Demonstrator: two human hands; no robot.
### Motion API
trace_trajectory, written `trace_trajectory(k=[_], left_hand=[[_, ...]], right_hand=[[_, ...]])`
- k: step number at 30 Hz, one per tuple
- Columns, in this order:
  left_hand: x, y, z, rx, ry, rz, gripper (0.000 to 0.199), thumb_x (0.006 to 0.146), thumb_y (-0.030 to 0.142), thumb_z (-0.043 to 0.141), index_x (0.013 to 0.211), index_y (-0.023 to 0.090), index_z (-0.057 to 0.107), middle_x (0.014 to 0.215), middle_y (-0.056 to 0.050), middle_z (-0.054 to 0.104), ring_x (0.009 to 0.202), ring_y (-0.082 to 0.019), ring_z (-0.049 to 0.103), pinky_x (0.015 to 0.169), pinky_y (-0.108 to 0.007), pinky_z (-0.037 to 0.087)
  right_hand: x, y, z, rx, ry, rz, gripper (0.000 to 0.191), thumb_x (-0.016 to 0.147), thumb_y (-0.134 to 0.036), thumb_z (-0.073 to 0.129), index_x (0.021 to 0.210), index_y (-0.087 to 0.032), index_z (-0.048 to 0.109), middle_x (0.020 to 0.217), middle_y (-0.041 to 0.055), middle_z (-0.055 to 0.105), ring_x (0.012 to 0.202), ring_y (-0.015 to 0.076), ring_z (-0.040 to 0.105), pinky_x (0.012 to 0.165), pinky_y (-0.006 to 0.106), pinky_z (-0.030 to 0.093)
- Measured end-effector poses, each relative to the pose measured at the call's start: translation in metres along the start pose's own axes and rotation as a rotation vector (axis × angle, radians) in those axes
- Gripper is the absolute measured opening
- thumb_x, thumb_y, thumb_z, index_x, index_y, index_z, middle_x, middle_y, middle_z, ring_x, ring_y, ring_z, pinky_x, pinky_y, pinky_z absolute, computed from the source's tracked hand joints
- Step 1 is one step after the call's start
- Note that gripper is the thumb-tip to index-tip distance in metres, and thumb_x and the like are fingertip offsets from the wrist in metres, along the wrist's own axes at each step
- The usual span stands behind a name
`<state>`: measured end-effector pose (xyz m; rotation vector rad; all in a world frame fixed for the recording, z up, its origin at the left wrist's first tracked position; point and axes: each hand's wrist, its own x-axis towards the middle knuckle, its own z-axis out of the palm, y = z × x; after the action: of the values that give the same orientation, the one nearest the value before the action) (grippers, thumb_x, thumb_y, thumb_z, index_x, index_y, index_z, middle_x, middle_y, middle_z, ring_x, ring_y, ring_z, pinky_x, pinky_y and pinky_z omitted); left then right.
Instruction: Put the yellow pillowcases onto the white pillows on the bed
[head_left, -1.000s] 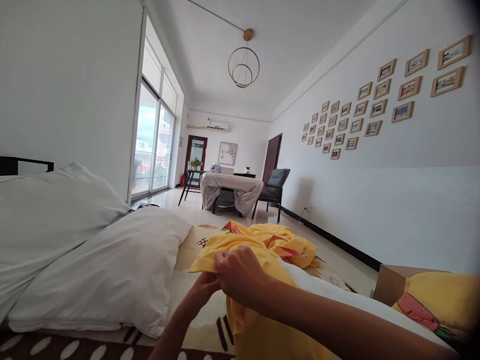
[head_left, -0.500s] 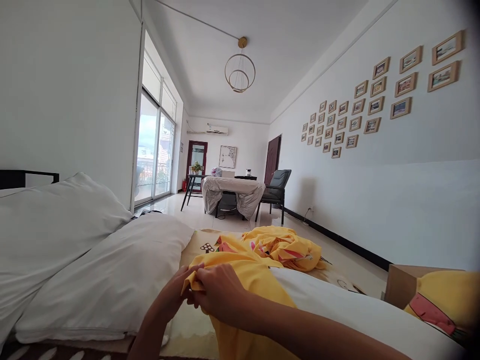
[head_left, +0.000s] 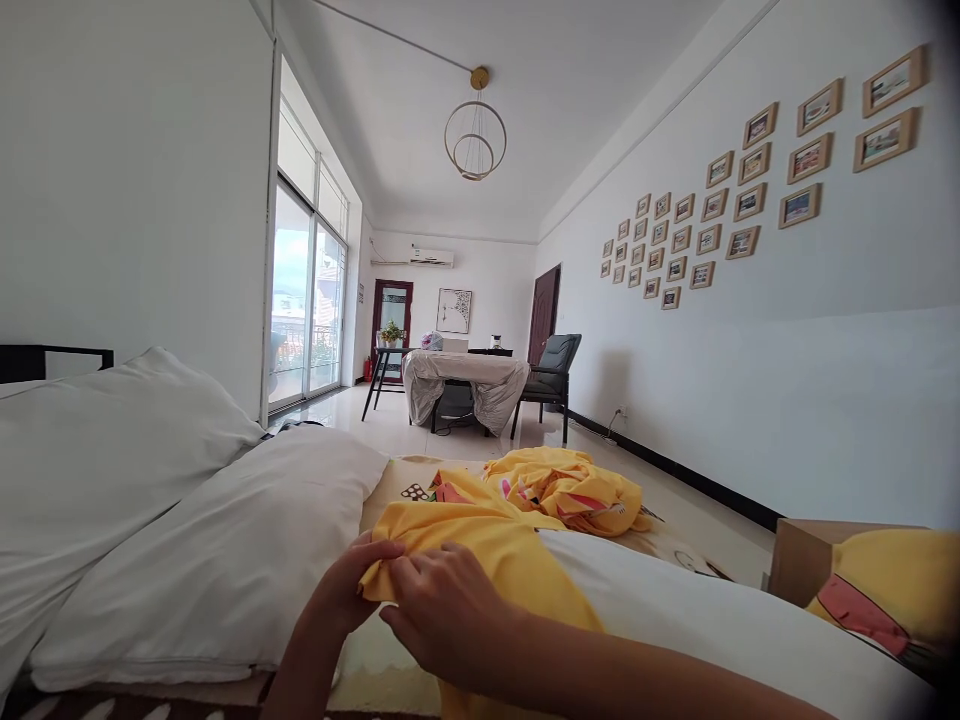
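Note:
A yellow printed pillowcase (head_left: 517, 568) lies bunched around one end of a white pillow (head_left: 675, 590), whose bare part stretches off to the right. My left hand (head_left: 351, 582) pinches the edge of this cloth between thumb and fingers. Just beside it, my right hand (head_left: 446, 610) grips the same edge, its thumb hanging below; its fingertips are partly hidden by the folds. Behind both hands, a heap of yellow patterned fabric (head_left: 570, 490) rests on the cream printed bedding (head_left: 382, 500).
Two white pillows (head_left: 217, 560) (head_left: 127, 430) lie at my left. At the right, a cardboard box (head_left: 799, 565) stands by a yellow pillow with a red print (head_left: 900, 580). Farther off are a covered table (head_left: 465, 372) and a black chair (head_left: 555, 375).
My right hand has shifted slightly along the cloth edge, and its thumb now shows apart below. My left thumb lies over the edge. The view has tilted a little.

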<state>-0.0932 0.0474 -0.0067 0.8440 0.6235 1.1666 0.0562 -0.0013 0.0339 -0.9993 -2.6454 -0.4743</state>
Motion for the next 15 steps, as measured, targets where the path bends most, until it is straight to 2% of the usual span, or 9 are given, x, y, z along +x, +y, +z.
trace_trajectory(k=[2, 5, 7, 10, 13, 15], left_hand=[[0.007, -0.001, -0.001, -0.076, -0.026, -0.040, 0.018, 0.062, 0.011, 0.070, 0.079, 0.011, 0.064, 0.068, -0.005, 0.066, 0.061, -0.017, 0.063, 0.054, -0.023, 0.048], [0.015, 0.000, -0.003, -0.235, 0.026, -0.115, 0.033, 0.072, 0.007, 0.058, 0.105, 0.006, 0.059, 0.082, -0.011, 0.070, 0.077, -0.023, 0.068, 0.065, -0.028, 0.054], [0.017, 0.000, -0.005, -0.317, 0.088, -0.122, 0.038, 0.077, 0.007, 0.053, 0.114, 0.005, 0.054, 0.086, -0.012, 0.070, 0.079, -0.024, 0.069, 0.069, -0.031, 0.056], [0.021, 0.001, -0.008, -0.372, 0.136, -0.090, 0.036, 0.080, 0.007, 0.050, 0.116, 0.004, 0.053, 0.084, -0.013, 0.070, 0.076, -0.024, 0.069, 0.068, -0.032, 0.057], [0.025, 0.001, -0.012, -0.404, 0.180, -0.077, 0.031, 0.084, 0.007, 0.046, 0.113, 0.004, 0.055, 0.079, -0.012, 0.070, 0.068, -0.022, 0.069, 0.062, -0.031, 0.058], [0.028, 0.002, -0.013, -0.420, 0.220, -0.072, 0.028, 0.086, 0.007, 0.045, 0.111, 0.005, 0.056, 0.075, -0.009, 0.069, 0.062, -0.020, 0.068, 0.057, -0.028, 0.058]], right_hand=[[-0.006, 0.016, -0.009, 0.115, 0.013, 0.162, 0.030, 0.088, -0.042, 0.045, 0.094, -0.016, 0.058, 0.085, 0.0069, 0.067, 0.071, 0.0188, 0.060, 0.060, 0.029, 0.036], [-0.019, 0.056, -0.026, 0.239, 0.012, 0.420, 0.029, 0.087, -0.042, 0.046, 0.088, -0.017, 0.060, 0.085, 0.0068, 0.066, 0.077, 0.0185, 0.060, 0.065, 0.028, 0.038], [-0.033, 0.086, -0.034, 0.358, -0.080, 0.531, 0.025, 0.084, -0.039, 0.050, 0.083, -0.015, 0.059, 0.085, 0.0068, 0.065, 0.076, 0.0170, 0.059, 0.063, 0.026, 0.040], [-0.067, 0.122, -0.032, 0.616, -0.285, 0.725, 0.022, 0.079, -0.037, 0.055, 0.082, -0.015, 0.056, 0.080, 0.0049, 0.062, 0.061, 0.0117, 0.057, 0.049, 0.021, 0.039], [-0.109, 0.132, -0.017, 0.803, -0.378, 0.937, 0.025, 0.076, -0.041, 0.056, 0.077, -0.017, 0.051, 0.063, 0.0004, 0.058, 0.046, 0.0089, 0.049, 0.037, 0.019, 0.032], [-0.134, 0.122, -0.009, 0.955, -0.424, 0.978, 0.031, 0.075, -0.046, 0.056, 0.070, -0.017, 0.051, 0.056, -0.0003, 0.056, 0.042, 0.0086, 0.047, 0.037, 0.019, 0.033]])
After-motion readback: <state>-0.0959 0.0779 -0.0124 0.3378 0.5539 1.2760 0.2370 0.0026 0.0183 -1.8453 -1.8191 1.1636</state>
